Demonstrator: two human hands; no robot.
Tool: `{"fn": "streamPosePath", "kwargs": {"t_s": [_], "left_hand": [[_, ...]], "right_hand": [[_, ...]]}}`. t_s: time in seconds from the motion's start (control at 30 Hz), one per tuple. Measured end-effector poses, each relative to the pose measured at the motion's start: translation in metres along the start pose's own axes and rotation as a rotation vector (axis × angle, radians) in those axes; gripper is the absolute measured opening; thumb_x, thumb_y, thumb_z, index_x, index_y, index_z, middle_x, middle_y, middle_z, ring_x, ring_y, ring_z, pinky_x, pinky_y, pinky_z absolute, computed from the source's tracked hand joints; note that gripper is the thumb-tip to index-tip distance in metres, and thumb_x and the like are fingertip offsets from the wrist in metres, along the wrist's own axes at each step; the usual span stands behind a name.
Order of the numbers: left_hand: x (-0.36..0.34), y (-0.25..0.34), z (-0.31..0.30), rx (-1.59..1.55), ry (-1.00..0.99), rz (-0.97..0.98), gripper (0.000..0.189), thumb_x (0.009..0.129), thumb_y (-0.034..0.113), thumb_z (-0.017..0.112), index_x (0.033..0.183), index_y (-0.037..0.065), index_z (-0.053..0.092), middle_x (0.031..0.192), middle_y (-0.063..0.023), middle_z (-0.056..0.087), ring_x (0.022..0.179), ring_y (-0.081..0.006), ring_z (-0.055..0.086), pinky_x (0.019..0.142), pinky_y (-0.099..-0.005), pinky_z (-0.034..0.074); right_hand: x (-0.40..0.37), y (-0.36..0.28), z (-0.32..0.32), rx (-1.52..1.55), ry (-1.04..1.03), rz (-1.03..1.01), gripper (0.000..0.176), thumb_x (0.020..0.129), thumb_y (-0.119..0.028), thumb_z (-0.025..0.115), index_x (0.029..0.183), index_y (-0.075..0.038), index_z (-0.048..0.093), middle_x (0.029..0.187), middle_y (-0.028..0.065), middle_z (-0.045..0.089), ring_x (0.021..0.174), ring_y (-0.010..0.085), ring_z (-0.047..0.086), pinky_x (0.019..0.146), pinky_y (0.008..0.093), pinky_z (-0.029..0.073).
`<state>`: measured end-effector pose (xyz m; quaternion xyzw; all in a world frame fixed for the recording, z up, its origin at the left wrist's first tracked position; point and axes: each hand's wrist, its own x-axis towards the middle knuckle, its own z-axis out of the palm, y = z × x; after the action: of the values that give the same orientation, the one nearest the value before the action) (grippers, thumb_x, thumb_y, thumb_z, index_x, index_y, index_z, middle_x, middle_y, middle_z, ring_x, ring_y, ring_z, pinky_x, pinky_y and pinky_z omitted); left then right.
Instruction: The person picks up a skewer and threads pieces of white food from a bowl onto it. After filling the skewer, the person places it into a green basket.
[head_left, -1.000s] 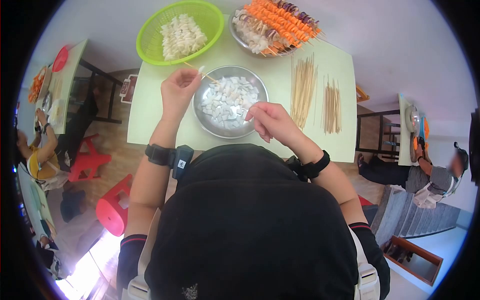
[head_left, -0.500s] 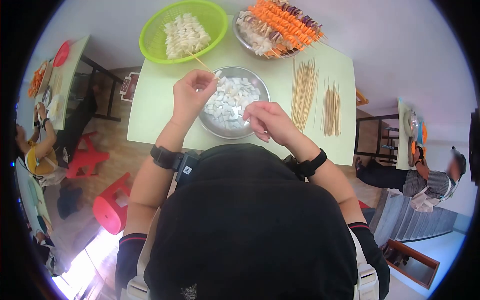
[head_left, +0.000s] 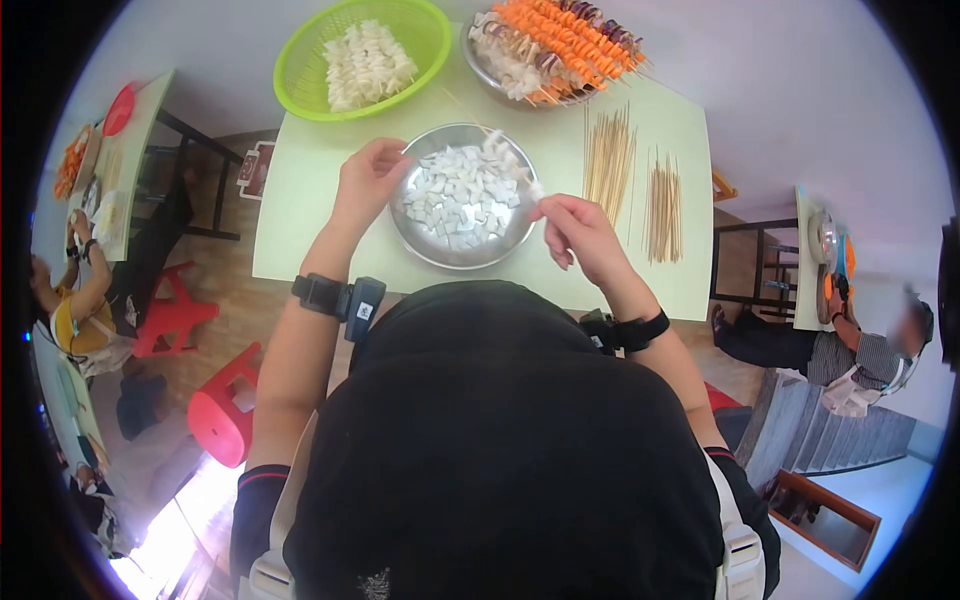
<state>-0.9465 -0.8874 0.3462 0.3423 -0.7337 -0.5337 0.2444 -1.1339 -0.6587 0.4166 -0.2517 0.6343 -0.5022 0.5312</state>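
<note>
My right hand (head_left: 582,238) pinches the lower end of a skewer of white pieces (head_left: 505,152), beside the right rim of a round metal bowl (head_left: 464,262). The skewer slants up and left over the bowl, and its thin bare end points away from me. White cut pieces (head_left: 455,200) lie loose in the bowl. At the bowl's left rim is my left hand (head_left: 372,182), its thumb and fingers closed at the edge. Its fingertips are partly hard to make out.
A green basket (head_left: 288,85) of white skewers stands at the back left of the table (head_left: 300,235). Behind the bowl is another bowl with orange, purple and white skewers (head_left: 560,50). Bare sticks (head_left: 610,150) lie on the right. People work at both sides.
The skewer has passed from my left hand to my right, which has moved to the bowl's right side. My left hand has shifted left to the rim.
</note>
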Motion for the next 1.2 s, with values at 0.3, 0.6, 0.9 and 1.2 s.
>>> {"fn": "streamPosePath", "kwargs": {"t_s": [0.3, 0.6, 0.9, 1.2], "left_hand": [[0.019, -0.064, 0.03, 0.309, -0.291, 0.001, 0.019, 0.073, 0.006, 0.066, 0.091, 0.0, 0.065, 0.082, -0.014, 0.065, 0.077, -0.0234, 0.063, 0.07, -0.032, 0.051], [0.034, -0.089, 0.062, 0.531, -0.286, 0.056, 0.011, 0.07, 0.009, 0.067, 0.079, 0.001, 0.066, 0.084, -0.0171, 0.061, 0.079, -0.0311, 0.062, 0.074, -0.0376, 0.049], [0.032, -0.087, 0.064, 0.467, -0.239, 0.056, 0.017, 0.066, 0.013, 0.072, 0.076, 0.002, 0.065, 0.081, -0.0159, 0.06, 0.076, -0.0293, 0.061, 0.072, -0.0367, 0.049], [0.026, -0.072, 0.056, 0.234, -0.139, -0.087, 0.015, 0.072, 0.011, 0.071, 0.081, 0.001, 0.065, 0.081, -0.0119, 0.065, 0.073, -0.0193, 0.063, 0.069, -0.0292, 0.05]], "right_hand": [[-0.031, 0.039, -0.031, 0.056, 0.115, 0.122, 0.027, 0.094, -0.026, 0.05, 0.086, -0.002, 0.061, 0.05, -0.0029, 0.042, 0.037, 0.0066, 0.039, 0.037, 0.0206, 0.032], [-0.048, 0.052, -0.036, 0.07, 0.183, 0.163, 0.026, 0.094, -0.024, 0.051, 0.086, -0.002, 0.062, 0.051, -0.0027, 0.044, 0.039, 0.0059, 0.04, 0.038, 0.0201, 0.032], [-0.046, 0.046, -0.033, 0.046, 0.185, 0.157, 0.026, 0.093, -0.025, 0.052, 0.085, -0.003, 0.063, 0.052, -0.0032, 0.043, 0.041, 0.0055, 0.04, 0.039, 0.0197, 0.033], [-0.035, 0.037, -0.025, -0.05, 0.073, 0.152, 0.026, 0.093, -0.026, 0.053, 0.085, -0.003, 0.063, 0.053, -0.0041, 0.043, 0.043, 0.0048, 0.04, 0.042, 0.0193, 0.034]]}}
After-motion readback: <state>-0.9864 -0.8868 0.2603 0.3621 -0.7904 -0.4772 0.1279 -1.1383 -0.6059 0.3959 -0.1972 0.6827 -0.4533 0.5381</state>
